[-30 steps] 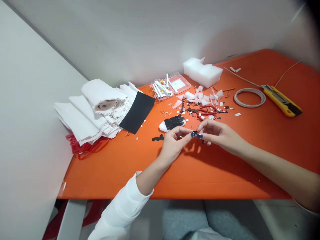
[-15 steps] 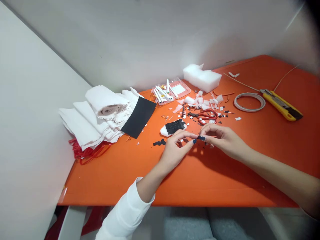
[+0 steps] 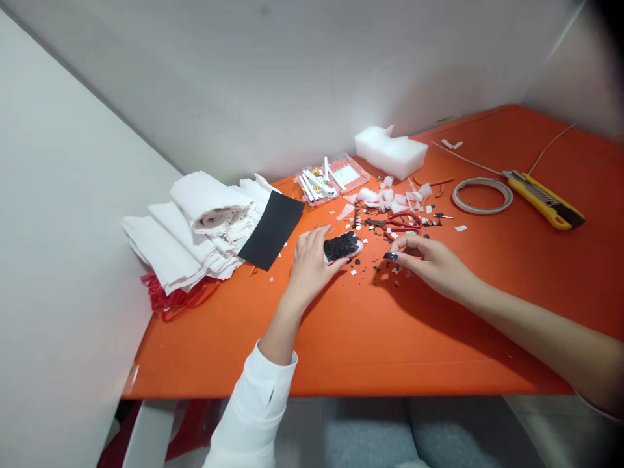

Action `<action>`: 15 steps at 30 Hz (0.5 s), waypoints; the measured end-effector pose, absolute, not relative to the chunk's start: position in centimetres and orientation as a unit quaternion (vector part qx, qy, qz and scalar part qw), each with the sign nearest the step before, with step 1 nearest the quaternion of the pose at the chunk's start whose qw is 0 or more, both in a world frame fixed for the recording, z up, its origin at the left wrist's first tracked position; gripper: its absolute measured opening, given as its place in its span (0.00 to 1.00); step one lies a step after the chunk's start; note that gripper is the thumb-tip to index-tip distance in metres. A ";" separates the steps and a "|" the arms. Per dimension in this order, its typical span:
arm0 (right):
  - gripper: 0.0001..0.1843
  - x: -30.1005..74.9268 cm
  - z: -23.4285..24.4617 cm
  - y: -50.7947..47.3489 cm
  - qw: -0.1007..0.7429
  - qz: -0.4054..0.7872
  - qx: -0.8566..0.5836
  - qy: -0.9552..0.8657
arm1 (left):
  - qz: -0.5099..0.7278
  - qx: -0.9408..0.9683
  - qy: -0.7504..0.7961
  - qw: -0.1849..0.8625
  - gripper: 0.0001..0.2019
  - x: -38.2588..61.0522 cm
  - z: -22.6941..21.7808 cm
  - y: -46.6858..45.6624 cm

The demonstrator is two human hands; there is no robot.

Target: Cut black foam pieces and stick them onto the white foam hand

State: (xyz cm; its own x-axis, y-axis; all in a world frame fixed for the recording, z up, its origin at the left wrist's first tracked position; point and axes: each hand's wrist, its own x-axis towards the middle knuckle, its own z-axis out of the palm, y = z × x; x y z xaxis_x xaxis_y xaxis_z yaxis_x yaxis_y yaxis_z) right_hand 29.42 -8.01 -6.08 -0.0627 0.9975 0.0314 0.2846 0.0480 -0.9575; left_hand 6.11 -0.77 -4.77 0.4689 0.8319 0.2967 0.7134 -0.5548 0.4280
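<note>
My left hand is closed around the left end of a small white foam piece on the table, its top covered with overlapping black scraps. The thumb lies along the near side, and the fingers reach over the far side. My right hand hovers just to the right, thumb and forefinger pinched on a tiny black scrap. Red-handled scissors lie behind the right hand. Black and white snippets are scattered between the hands.
On the left are stacked white cloths and a black sheet. Behind stand an open plastic case with white sticks and a white foam block. A tape roll and yellow box cutter lie right.
My left hand has left the right hand's fingertips, moved left and taken hold of the foam piece. My right hand stays nearly in place, still pinching the black scrap.
</note>
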 end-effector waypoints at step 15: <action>0.09 29.4 -5.8 -7.8 0.376 0.388 -0.559 -0.629 | 0.269 0.868 0.391 0.149 0.28 7.2 -5.0 -2.1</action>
